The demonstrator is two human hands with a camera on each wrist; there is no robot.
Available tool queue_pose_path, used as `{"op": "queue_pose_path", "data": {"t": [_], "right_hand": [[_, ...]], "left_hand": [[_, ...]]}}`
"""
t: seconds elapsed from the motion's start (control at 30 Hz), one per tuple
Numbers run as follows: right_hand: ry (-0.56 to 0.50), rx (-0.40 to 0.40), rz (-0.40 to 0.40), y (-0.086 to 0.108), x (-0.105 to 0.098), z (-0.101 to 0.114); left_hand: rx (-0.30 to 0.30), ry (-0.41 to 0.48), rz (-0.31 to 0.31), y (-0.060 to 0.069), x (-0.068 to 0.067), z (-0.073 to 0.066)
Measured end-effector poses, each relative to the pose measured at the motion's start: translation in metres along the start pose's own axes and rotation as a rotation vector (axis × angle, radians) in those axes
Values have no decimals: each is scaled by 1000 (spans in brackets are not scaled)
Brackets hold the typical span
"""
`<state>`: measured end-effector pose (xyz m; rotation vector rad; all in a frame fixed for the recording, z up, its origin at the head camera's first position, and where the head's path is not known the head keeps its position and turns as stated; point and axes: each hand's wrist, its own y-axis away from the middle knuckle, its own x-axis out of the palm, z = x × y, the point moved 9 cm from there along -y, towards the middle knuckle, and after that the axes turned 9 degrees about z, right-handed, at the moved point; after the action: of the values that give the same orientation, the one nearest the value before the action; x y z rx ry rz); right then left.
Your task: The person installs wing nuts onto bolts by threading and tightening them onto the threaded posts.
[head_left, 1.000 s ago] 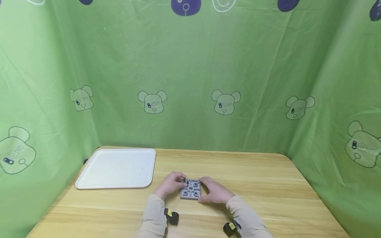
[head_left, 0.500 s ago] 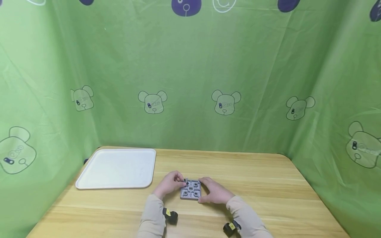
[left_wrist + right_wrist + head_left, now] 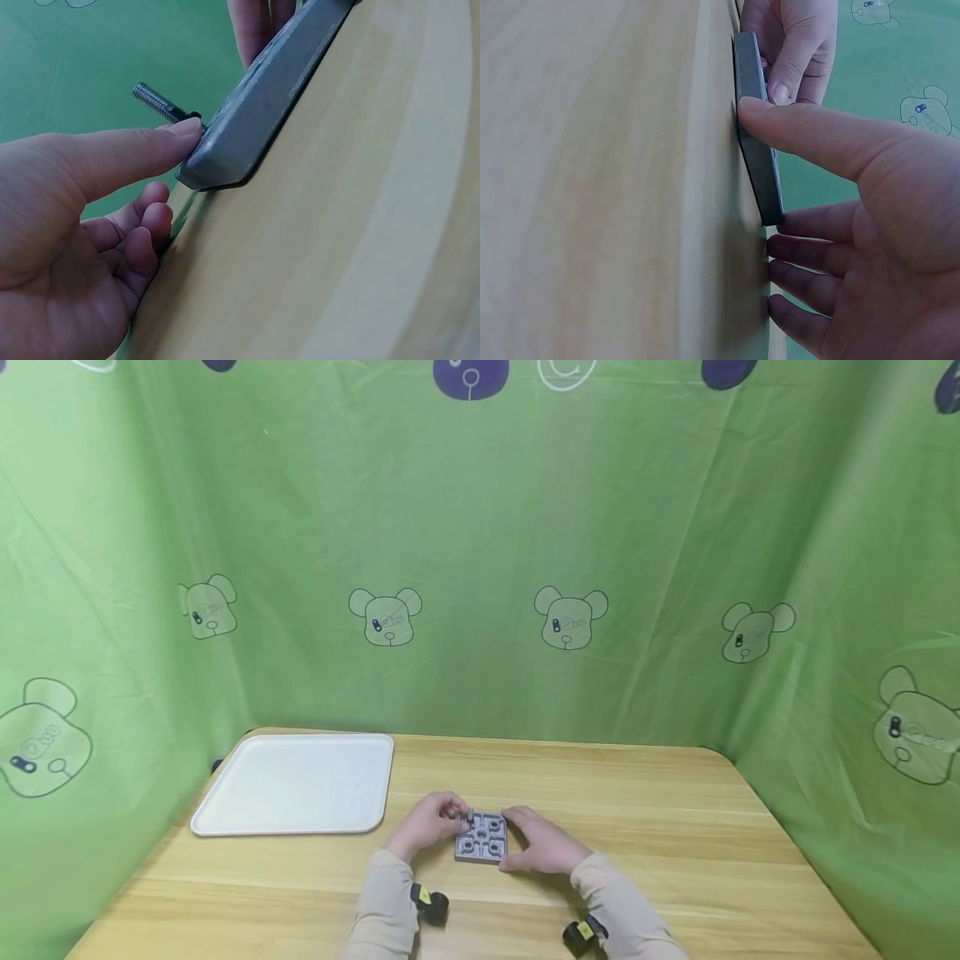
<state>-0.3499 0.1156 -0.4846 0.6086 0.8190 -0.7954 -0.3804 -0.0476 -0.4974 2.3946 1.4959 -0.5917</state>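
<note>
A square grey metal plate [image 3: 482,845] with recessed holes lies on the wooden table in the head view. From its far left corner a threaded bolt [image 3: 157,102] sticks up, with a small dark piece at its base. My left hand [image 3: 429,825] is at that corner, pinching at the bolt's base; the thumb shows in the left wrist view, while the index fingertip is hidden. My right hand [image 3: 545,842] holds the plate by its right side, thumb on the near edge [image 3: 757,161] and fingers at the far edge.
A white tray [image 3: 296,785] lies at the table's far left. The wooden table [image 3: 720,860] stretches to the right and front of the hands. Green cloth [image 3: 480,685] with bear prints encloses the back and both sides.
The left fingers shift slightly about the bolt, drawing back a little at half a second ago and closing in again now. The plate and right hand stay in place.
</note>
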Motion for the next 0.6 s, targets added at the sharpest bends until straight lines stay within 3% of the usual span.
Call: {"op": "queue_pose_path", "data": {"t": [0.6], "right_hand": [[-13,6,3,-1,0,0]], "left_hand": [[26,-157,1,-3,4,-7]]}}
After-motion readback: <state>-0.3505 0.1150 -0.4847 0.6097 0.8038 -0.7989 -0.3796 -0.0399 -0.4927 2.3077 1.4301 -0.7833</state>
